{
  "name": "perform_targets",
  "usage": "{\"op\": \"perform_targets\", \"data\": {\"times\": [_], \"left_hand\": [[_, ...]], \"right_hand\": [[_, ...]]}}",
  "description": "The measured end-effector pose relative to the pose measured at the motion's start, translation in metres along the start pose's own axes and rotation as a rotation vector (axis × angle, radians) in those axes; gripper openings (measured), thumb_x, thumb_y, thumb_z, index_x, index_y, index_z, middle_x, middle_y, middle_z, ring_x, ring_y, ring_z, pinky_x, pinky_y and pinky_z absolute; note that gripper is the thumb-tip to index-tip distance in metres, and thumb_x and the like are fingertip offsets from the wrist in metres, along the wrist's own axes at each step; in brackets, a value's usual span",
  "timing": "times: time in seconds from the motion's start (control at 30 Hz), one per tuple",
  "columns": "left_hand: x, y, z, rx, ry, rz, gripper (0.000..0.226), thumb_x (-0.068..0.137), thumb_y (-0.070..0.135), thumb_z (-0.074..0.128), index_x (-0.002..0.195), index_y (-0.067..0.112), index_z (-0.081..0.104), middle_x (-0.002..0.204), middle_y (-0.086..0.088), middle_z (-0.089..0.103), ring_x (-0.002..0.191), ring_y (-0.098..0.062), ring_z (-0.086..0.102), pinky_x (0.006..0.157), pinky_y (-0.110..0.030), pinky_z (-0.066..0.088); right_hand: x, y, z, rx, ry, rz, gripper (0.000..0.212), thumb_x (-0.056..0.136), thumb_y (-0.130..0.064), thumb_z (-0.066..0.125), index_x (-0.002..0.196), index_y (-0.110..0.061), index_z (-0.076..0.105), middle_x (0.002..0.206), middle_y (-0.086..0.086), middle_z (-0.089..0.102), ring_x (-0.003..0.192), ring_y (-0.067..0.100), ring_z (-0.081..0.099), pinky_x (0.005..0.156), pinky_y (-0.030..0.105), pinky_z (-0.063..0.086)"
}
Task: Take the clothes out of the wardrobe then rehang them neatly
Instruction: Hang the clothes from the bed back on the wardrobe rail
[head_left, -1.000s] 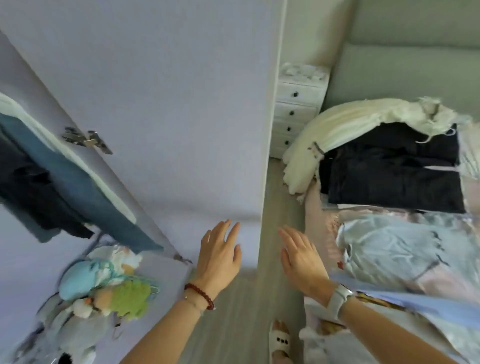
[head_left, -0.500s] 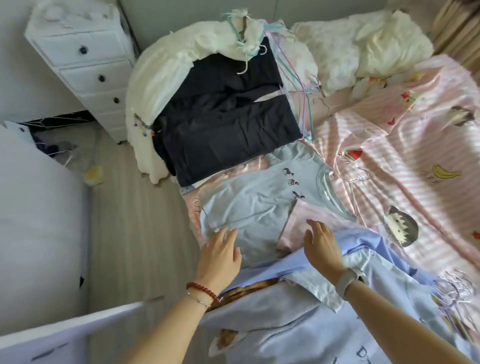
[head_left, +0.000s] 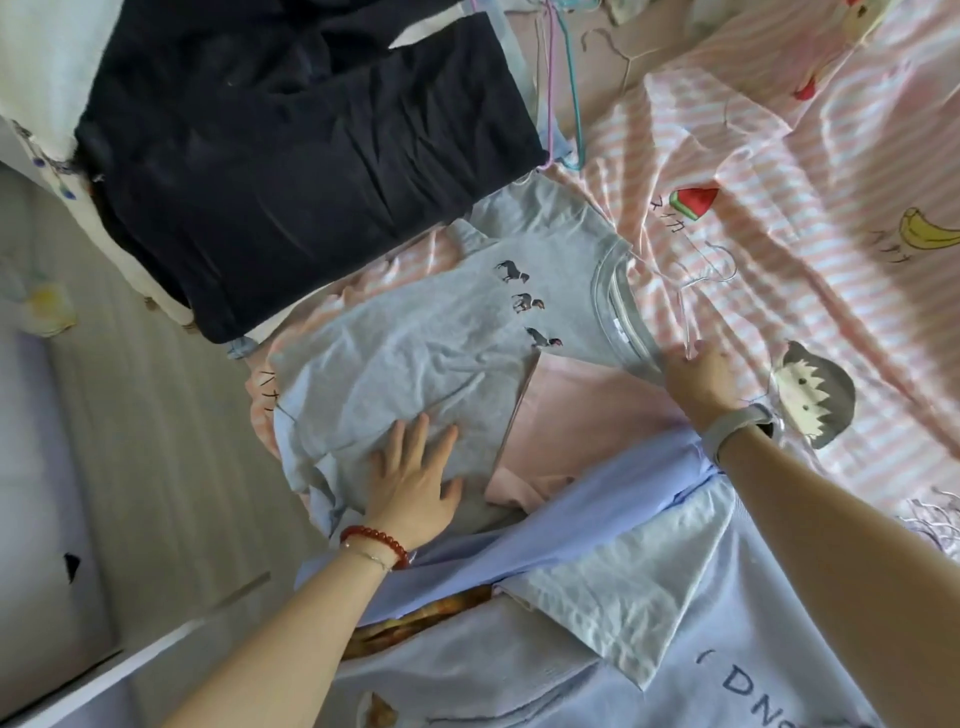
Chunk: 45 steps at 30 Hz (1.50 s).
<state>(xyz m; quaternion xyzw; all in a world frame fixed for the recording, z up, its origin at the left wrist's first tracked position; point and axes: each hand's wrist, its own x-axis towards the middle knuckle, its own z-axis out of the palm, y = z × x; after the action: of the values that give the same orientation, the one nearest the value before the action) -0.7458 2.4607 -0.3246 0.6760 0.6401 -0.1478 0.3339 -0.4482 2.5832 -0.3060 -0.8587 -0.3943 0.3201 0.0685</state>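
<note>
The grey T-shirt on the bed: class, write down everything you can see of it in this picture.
The grey T-shirt lies flat and front up on the pink striped bedsheet, slightly creased. It looks like soft knit cotton, with a ribbed round collar and three small dark horse prints on the chest. The left hand rests flat on its lower part; the right hand touches it at the collar, by a wire hanger. A pink garment overlaps one side, and dark clothes lie just beyond it.
</note>
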Motion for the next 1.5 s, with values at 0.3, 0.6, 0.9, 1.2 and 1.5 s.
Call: {"op": "perform_targets", "data": {"times": [0.3,0.6,0.9,1.2,1.5], "left_hand": [[-0.006,-0.01,-0.009,-0.114,-0.028,0.042,0.059,0.097,0.036,0.036,0.147,0.031,0.007,0.156,0.002,-0.01,0.142,-0.019,-0.016,0.114,-0.041,0.005],[-0.017,-0.003,-0.065,-0.33,0.214,0.076,0.057,0.096,0.025,0.043,0.146,0.017,0.018,0.154,-0.006,0.013,0.142,-0.02,0.012,0.11,-0.035,0.025],[-0.01,0.048,-0.151,0.247,0.851,0.426,0.052,0.076,0.028,0.071,0.117,0.0,0.054,0.123,-0.029,0.052,0.118,-0.044,0.047,0.096,-0.06,0.039],[-0.039,0.042,-0.171,0.282,0.779,0.459,0.043,0.093,0.025,0.047,0.135,0.017,0.041,0.136,-0.013,0.045,0.126,-0.032,0.04,0.104,-0.052,0.026],[-0.126,-0.04,-0.133,-0.318,0.436,0.216,0.028,0.098,0.038,0.029,0.079,0.026,0.048,0.064,0.008,0.048,0.059,-0.016,0.048,0.055,-0.031,0.03]], "right_hand": [[-0.03,-0.011,0.005,0.342,0.209,-0.212,0.02,0.093,-0.01,0.035,0.079,-0.005,0.048,0.076,0.012,0.047,0.071,0.021,0.042,0.063,0.026,0.028],[-0.103,0.013,0.002,0.236,0.219,-0.612,0.034,0.094,-0.013,0.042,0.062,-0.005,0.035,0.057,0.006,0.035,0.054,0.023,0.035,0.057,0.034,0.027],[-0.135,0.045,-0.033,0.011,0.229,-0.925,0.031,0.088,-0.008,0.039,0.061,0.0,0.052,0.061,0.012,0.049,0.061,0.031,0.048,0.061,0.037,0.039],[-0.154,0.006,-0.032,0.148,0.155,-0.94,0.024,0.087,-0.003,0.043,0.09,0.009,0.063,0.088,0.014,0.059,0.082,0.031,0.056,0.073,0.038,0.047],[-0.195,-0.078,-0.009,0.113,0.148,-1.025,0.018,0.086,0.0,0.047,0.088,0.006,0.064,0.076,0.023,0.052,0.07,0.037,0.051,0.063,0.045,0.044]]}}
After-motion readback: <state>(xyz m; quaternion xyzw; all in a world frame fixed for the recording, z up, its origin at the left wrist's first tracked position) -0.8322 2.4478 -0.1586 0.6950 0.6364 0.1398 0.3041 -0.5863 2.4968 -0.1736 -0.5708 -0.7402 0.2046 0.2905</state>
